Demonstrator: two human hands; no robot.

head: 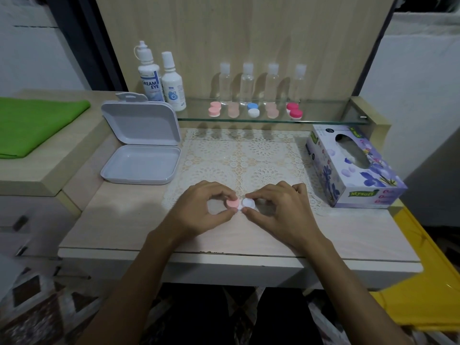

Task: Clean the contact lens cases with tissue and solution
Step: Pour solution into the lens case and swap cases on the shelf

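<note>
Pink and white caps sit side by side on one small lens case (241, 204), low on the lace mat (251, 155) near the front of the counter (119, 215). The left hand (199, 212) pinches the pink cap (233, 202) between thumb and fingertips. The right hand (276, 207) pinches the white cap (249, 202) the same way. So each grip is clamped on a cap.

It looks like the opening step: both caps are still on, and they must be twisted off before any wiping can start. No tissue is out yet. Turning both caps at once is tricky, because the case is tiny and could slip or spin. One hand may have to hold the case still while the other turns.

After that comes a tissue from the tissue box (353, 168), which lies on the right. Then comes some solution. Two white bottles (161, 80) stand far back on the left, next to an open grey box (142, 143).

Five more cases (254, 110) wait in a row on the glass shelf (323, 120) at the back. Four clear bottles (261, 83) stand behind them. Most of the job looks still to do.
</note>
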